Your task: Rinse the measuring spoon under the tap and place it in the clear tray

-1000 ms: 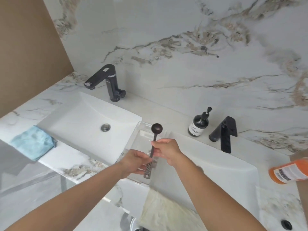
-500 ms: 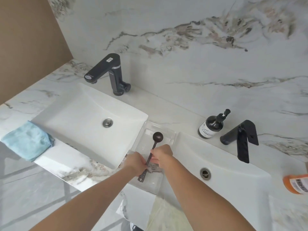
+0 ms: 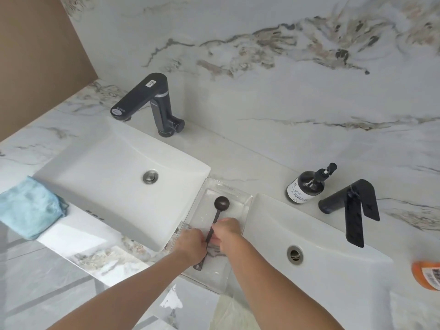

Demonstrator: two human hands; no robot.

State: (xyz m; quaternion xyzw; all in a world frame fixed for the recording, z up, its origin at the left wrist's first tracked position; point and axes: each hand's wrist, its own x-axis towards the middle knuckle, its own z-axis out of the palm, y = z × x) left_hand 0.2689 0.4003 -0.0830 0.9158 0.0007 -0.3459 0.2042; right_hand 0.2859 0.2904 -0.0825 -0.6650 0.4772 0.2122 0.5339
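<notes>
We are holding the measuring spoon over the clear tray; left hand and right hand are both pinching its mid-handle. It is probably light, stiff and wet-slippery, so we are gripping the flat handle.

**Brand mark on one tap, labels too small to read**

The word "SUPOR" shows on the round spout end of the left black tap, which also carries a small white sticker with unreadable print. White labels on the dark pump bottle and the orange bottle bear print too blurred to make out.
</notes>
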